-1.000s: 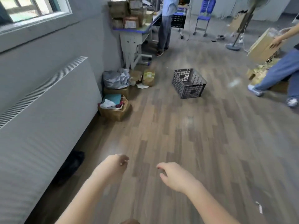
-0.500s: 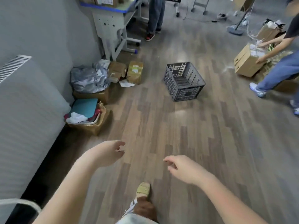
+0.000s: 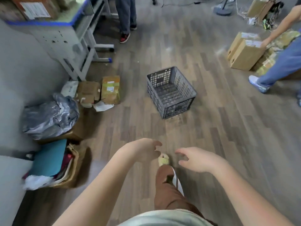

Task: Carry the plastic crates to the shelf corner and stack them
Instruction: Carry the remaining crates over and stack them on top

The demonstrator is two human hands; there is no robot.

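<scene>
A dark grey plastic crate (image 3: 171, 92) with slotted walls stands upright and empty on the wooden floor, ahead of me in the middle of the view. My left hand (image 3: 144, 150) and my right hand (image 3: 195, 159) reach forward side by side, short of the crate. Both hands hold nothing and their fingers are spread and slightly curled. My leg in brown trousers and my foot in a yellow slipper (image 3: 163, 160) show between the hands.
Along the left wall lie a grey plastic bag (image 3: 50, 115), small cardboard parcels (image 3: 110, 89) and a box of cloth (image 3: 52, 162). A grey desk (image 3: 70, 38) stands behind them. One person stands at the back (image 3: 126, 15); another bends over cardboard boxes (image 3: 244, 53) at the right.
I have walked closer to the crate, which now looks larger and nearer. Both hands have stretched further forward and closer together. My foot has stepped ahead.
</scene>
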